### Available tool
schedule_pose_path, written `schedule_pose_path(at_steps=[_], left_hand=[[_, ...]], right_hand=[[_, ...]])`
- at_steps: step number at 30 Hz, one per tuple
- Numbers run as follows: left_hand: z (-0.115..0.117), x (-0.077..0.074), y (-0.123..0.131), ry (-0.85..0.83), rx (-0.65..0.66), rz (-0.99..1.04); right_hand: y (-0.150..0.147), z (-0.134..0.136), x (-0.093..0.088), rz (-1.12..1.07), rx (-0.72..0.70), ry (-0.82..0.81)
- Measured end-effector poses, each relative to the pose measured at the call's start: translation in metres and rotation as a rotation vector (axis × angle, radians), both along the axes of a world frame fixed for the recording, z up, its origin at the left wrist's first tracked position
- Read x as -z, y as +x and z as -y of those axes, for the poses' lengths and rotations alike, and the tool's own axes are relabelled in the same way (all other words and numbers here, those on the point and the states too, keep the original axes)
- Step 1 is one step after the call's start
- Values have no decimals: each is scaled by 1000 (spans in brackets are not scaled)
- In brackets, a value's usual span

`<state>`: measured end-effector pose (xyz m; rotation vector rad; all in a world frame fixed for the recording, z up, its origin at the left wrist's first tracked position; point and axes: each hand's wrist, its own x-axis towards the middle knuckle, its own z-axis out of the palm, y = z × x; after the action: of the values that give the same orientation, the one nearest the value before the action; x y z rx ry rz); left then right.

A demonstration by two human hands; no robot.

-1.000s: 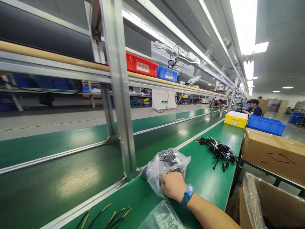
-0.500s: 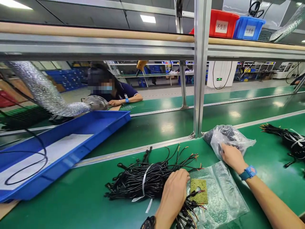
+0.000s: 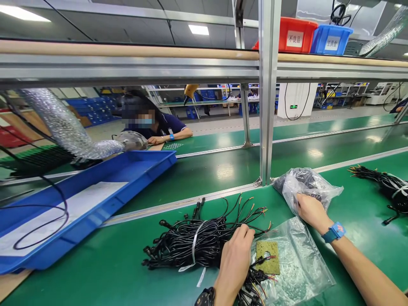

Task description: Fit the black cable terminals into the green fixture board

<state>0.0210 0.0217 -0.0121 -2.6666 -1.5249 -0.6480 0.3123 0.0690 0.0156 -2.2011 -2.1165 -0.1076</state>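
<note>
**Both hands down on the green tabletop, one on a cable bundle, one on a bag**

The left hand (image 3: 234, 261) lies palm down on a bundle of black cables (image 3: 194, 244), fingers curled loosely over the strands at its right end; whether it grips them cannot be told. The bundle is tied round the middle with a white strap (image 3: 193, 246) and lies on the green tabletop (image 3: 111, 263), its loose coloured wire ends fanning up and to the right. More wire ends run under the left hand onto a flat clear plastic bag (image 3: 296, 263) just to its right. A yellow-green sponge pad (image 3: 267, 257) lies on that bag, near the left hand's fingers.

The right hand (image 3: 310, 210), with a blue band on its wrist, presses on a crumpled clear bag of dark parts (image 3: 306, 185) that sits on the tabletop next to the upright metal post (image 3: 267, 93). Its fingers are bent into the plastic and hold a fold of it.

Further right, a second cable bundle (image 3: 382, 185) lies well apart. A blue tray (image 3: 105, 187) stands tilted at the left. Beyond the belts, another person (image 3: 153, 125) leans on the far bench. Red and blue bins (image 3: 298, 36) sit on the overhead shelf.
</note>
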Motion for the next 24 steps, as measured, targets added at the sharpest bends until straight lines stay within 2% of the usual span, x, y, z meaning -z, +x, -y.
schedule_pose_path(at_steps=[8, 11, 14, 17, 19, 21, 24], left_hand=[[14, -24, -9, 135, 191, 227], [16, -21, -16, 46, 273, 253], [17, -15, -19, -41, 292, 202], [18, -13, -16, -90, 267, 129], [17, -13, -14, -109, 240, 93], [17, -13, -12, -121, 212, 63], [16, -12, -11, -143, 184, 38]], right_hand=[[3, 3, -1, -27, -18, 34], [4, 7, -7, -51, -44, 70], [1, 13, -12, -64, -73, 130], [-7, 16, -16, -120, -122, 309], [-14, 19, -18, -215, -193, 445], [-22, 25, -21, -356, -309, 510], [-41, 40, -25, -621, -563, 407]])
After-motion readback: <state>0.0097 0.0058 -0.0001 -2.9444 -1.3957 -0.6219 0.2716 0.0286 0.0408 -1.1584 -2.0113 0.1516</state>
